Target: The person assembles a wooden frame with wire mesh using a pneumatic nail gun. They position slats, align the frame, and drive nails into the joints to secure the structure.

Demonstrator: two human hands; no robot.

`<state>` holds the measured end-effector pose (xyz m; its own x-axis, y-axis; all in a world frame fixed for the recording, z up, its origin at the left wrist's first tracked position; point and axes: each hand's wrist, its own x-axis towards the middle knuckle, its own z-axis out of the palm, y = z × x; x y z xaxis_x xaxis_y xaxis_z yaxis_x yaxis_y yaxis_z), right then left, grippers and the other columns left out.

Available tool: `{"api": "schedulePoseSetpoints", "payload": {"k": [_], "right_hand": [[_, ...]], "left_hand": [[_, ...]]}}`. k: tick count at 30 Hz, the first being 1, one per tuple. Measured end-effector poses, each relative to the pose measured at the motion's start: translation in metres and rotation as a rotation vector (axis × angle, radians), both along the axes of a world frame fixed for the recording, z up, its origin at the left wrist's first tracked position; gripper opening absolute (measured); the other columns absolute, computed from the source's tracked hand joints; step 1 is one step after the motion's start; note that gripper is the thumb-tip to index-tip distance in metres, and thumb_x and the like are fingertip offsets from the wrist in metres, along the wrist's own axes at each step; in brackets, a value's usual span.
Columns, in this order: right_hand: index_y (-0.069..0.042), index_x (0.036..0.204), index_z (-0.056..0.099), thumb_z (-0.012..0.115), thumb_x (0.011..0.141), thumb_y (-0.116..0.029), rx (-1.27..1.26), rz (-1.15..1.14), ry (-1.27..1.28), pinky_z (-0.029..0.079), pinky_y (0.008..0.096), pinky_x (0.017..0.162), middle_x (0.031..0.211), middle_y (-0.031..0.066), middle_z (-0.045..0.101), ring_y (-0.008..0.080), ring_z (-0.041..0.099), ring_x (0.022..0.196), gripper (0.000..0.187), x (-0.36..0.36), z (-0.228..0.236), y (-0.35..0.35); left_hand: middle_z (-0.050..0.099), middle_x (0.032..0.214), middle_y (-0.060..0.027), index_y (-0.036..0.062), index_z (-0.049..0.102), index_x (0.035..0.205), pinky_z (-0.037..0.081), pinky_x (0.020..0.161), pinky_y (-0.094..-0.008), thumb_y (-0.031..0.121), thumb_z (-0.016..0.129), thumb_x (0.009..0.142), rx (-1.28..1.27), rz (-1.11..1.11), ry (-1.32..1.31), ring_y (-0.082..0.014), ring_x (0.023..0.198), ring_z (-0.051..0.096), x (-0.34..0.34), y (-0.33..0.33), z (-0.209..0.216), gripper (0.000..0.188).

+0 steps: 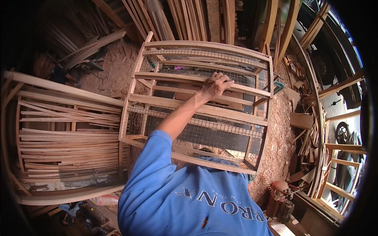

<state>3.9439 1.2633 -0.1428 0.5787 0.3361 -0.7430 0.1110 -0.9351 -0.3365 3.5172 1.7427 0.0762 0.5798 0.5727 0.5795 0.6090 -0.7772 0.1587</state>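
Observation:
In front of my body stands a wooden cage frame of pale rails, with wire mesh on parts of it. My left arm, in a blue sleeve, reaches across its top. My left hand is closed over one of the long upper rails, its fingers curled down at the far side. A dark surface and some boards show through the open gaps between the rails. My right hand does not show; the right side of my body is partly behind the near edge of the frame.
A rack of long thin wood strips adjoins on the left. Tall planks lean at the back. Wood shavings cover the floor. A red machine stands at lower right, and a teal handle-like piece sits beside the frame's right edge.

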Motion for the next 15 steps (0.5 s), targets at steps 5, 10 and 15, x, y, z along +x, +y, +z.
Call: {"api": "schedulePoseSetpoints", "payload": {"k": [5,10,15], "right_hand": [[-0.002,0.096,0.067,0.075,0.080,-0.026,-0.015,0.007,-0.022,0.053,0.0397,0.062,0.075,0.0099,0.069,0.0233,0.068,0.067,0.030,-0.010,0.005,0.003],[-0.002,0.096,0.067,0.075,0.080,-0.026,-0.019,0.024,-0.024,0.053,0.0400,0.062,0.074,0.0100,0.069,0.0236,0.068,0.067,0.031,-0.025,0.003,0.009],[-0.002,0.097,0.067,0.076,0.080,-0.027,-0.015,0.015,-0.025,0.053,0.0403,0.062,0.074,0.0102,0.069,0.0238,0.068,0.067,0.031,-0.036,0.005,-0.002]], "left_hand": [[0.069,0.102,-0.0045,0.0137,0.078,0.118,0.046,0.093,-0.0387,0.006,0.061,0.095,0.015,0.039,-0.012,-0.0212,0.099,0.063,0.003,-0.005,-0.007,0.030],[0.068,0.098,-0.0047,0.0121,0.078,0.117,0.046,0.091,-0.0379,0.006,0.061,0.094,-0.007,0.094,0.001,-0.0215,0.096,0.062,0.006,-0.008,-0.008,0.029],[0.068,0.101,-0.0071,0.0099,0.076,0.121,0.046,0.089,-0.0373,0.004,0.062,0.090,0.111,0.093,0.040,-0.0215,0.097,0.062,0.006,-0.007,-0.012,0.034]]}}
